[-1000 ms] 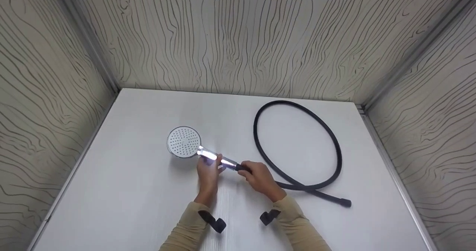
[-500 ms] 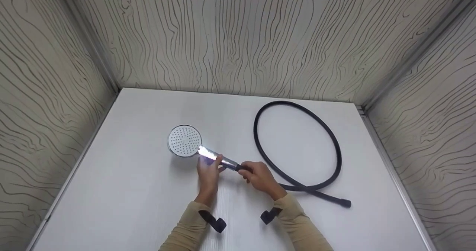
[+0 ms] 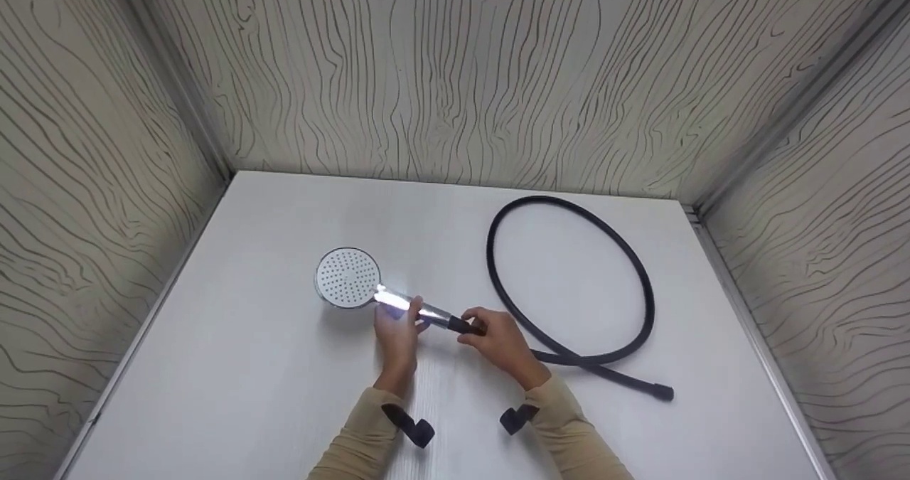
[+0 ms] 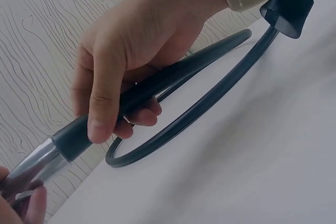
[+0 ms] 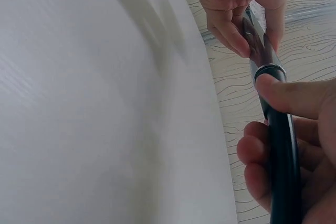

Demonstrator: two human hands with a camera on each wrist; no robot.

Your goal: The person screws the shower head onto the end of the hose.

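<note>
My left hand point(image 3: 398, 334) grips the chrome handle point(image 3: 434, 316) of a shower head. The round white spray face point(image 3: 348, 278), dotted with small nozzles, points up at the left. At the handle's lower end my right hand point(image 3: 501, 345) holds the black end of a shower hose point(image 3: 461, 325) between thumb and fingers. In the left wrist view, the hose's black sleeve point(image 4: 73, 139) meets the chrome end directly. From the right wrist, my thumb lies along that sleeve point(image 5: 283, 145) near the joint, while the left fingers point(image 5: 233, 38) curl round the handle.
Most of the hose point(image 3: 643, 281) lies in a large loop on the right of the white table point(image 3: 234, 366). Its other end piece point(image 3: 662, 392) rests near the right edge. Wood-patterned panels point(image 3: 441, 75) enclose the table at the back and sides.
My right fingers have loosened and shifted slightly back, so more of the black sleeve shows beside the handle. The shower head has dipped a little towards the lower left.
</note>
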